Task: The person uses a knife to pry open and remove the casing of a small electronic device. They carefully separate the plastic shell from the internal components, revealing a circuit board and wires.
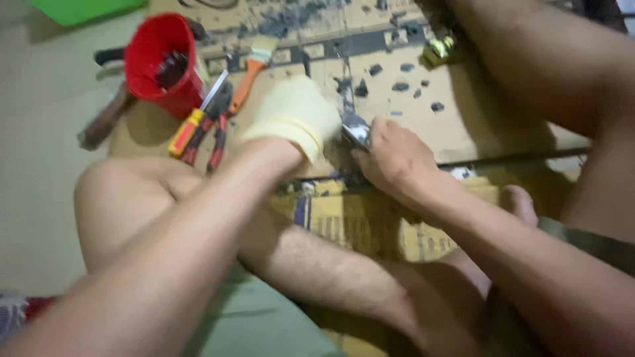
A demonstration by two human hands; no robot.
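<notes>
Hands meeting over flattened cardboard point(410, 119) on the floor, seen from above between bent bare legs. Left hand point(294, 116), wearing a pale yellow glove, curling closed just beside a small shiny metal piece point(355, 129); hard telling through the blur whether actually gripping it or only pressing against it. Right hand point(393, 155), bare, clenching around the lower end of that same metal piece, fingers point(380, 132) wrapping its edge. Metal piece sitting between the two hands, low over the cardboard, near a dark strip point(516, 158) running off toward the right.

Lying left of the gloved hand: a yellow-and-red-handled screwdriver point(192, 125) and red-handled pliers point(215, 135), touching or overlapping each other. Resting just above them, a paintbrush point(254, 59) with an orange handle and pale bristles. Standing beside these, a red plastic cup point(162, 63) tilting toward the camera, holding something dark inside. Poking out from behind the cup, a brown wooden handle point(102, 122). Scattering across the far cardboard, small dark fragments point(400, 86). Showing at the top left corner, a green object point(86, 10).
</notes>
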